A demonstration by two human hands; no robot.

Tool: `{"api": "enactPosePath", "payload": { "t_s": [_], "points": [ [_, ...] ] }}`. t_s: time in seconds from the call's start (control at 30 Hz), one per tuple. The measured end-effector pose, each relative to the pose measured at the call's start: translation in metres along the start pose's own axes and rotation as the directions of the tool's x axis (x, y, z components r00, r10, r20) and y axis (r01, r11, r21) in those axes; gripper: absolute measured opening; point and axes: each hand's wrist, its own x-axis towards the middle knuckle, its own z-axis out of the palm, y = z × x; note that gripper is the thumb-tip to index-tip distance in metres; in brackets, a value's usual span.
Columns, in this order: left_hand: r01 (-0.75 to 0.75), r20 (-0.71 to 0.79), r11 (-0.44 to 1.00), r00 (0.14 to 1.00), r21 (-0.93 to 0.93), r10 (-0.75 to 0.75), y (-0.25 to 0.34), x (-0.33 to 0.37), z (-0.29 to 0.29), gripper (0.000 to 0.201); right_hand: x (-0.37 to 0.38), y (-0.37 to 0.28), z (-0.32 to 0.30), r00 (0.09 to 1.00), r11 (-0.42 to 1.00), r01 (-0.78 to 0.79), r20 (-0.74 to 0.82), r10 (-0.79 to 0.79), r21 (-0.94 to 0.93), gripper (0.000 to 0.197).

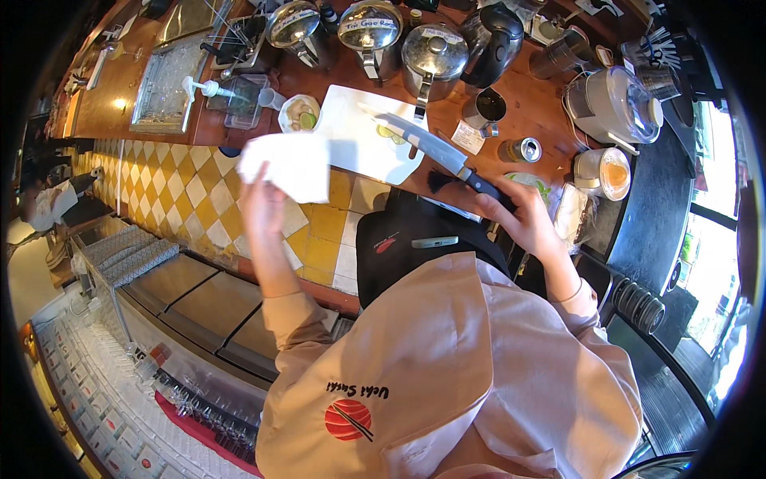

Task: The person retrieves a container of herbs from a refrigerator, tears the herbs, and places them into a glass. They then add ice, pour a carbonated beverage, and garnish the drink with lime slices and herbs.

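My left hand [265,209] is closed on a white cloth or paper towel [291,164], lifted in front of the counter's edge; which of the two it is I cannot tell. In my right hand [527,222] is the dark handle of a kitchen knife [437,150], its long blade pointing left and away over a white cutting board [349,112]. Green lime slices [391,132] lie on the board, partly behind the blade. Just left of the board stands a small white bowl [287,120] with lime and pale pieces in it.
Lidded steel pots [435,54] and a black jug [491,44] line the back. At right are a steel cup [483,108], a drink can [520,150], a white juicer [610,104] and a tub with an orange top [614,174]. A pump bottle [215,89] stands left, beside a sink-like basin [163,84].
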Motion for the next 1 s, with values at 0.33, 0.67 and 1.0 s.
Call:
{"api": "enactPosePath", "payload": {
  "t_s": [0.33,0.67,1.0],
  "points": [
    [0.476,0.644,0.739,0.761,-0.476,-0.075,-0.003,-0.097,0.166,0.046,0.025,0.011,0.037,0.871,0.257,-0.435,0.476,-0.125,0.863,0.058],
    [0.322,0.723,0.923,0.687,-0.210,-0.075,-0.012,-0.097,0.173,0.050,0.016,-0.007,0.034,0.890,0.133,-0.445,0.454,-0.041,0.886,0.048],
    [-0.198,0.226,0.962,0.944,-0.188,0.239,0.022,-0.014,0.143,0.039,0.001,-0.015,0.032,0.899,0.358,-0.428,0.431,0.076,0.830,0.044]
  ]
}}
